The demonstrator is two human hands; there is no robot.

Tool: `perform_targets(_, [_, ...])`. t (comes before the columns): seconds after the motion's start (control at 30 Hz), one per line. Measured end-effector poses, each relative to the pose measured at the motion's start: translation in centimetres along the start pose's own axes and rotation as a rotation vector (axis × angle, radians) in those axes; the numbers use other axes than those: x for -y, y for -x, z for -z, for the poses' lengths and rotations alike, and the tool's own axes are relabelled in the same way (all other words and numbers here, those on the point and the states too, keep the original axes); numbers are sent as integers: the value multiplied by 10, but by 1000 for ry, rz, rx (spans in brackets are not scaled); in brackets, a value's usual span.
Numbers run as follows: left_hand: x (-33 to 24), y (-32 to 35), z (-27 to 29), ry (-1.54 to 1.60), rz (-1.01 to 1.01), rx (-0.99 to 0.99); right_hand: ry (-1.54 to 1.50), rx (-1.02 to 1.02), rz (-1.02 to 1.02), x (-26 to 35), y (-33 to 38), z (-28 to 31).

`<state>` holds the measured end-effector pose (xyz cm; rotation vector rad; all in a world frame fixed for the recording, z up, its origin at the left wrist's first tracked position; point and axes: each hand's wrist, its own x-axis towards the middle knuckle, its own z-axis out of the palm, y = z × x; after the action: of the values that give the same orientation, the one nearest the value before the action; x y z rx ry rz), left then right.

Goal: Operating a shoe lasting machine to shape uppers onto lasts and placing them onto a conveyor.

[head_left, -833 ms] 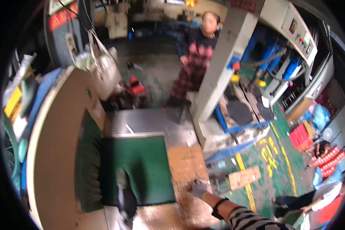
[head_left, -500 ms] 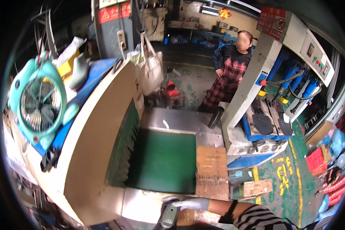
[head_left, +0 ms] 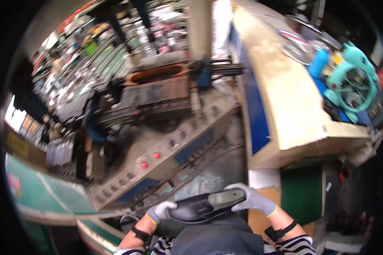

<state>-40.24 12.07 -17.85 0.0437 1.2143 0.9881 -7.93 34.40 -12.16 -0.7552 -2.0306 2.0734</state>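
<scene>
The shoe [head_left: 206,207] looked like smooth black leather with a slight gloss, and its grey sole came across as matt rubber. Both hands wore pale knit cloth gloves, while the control panel [head_left: 166,148] further off was dull, grimy painted metal with a scuffed finish.

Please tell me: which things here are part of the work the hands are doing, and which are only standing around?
In the work:
- black shoe, sole up
- left hand, gloved, at one end of it
- right hand, gloved, on the other end

Only around:
- grey control panel with red buttons
- teal fan on the cream cabinet
- green belt
</scene>
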Motion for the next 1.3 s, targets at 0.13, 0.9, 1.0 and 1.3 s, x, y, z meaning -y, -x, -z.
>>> perform_targets(0.13, [-52,28,10,499,-226,244,-523,-14,27,16,-71,-31])
perform_targets(0.9, [48,-70,41,1196,-564,-369,174,-488,469,190,-672,112])
perform_targets(1.0, [64,-63,25,1390,-434,-638,143,-389,472,179,-712,109])
perform_targets(1.3, [66,-60,-15,1514,-273,-972,366,-13,323,167,-754,134])
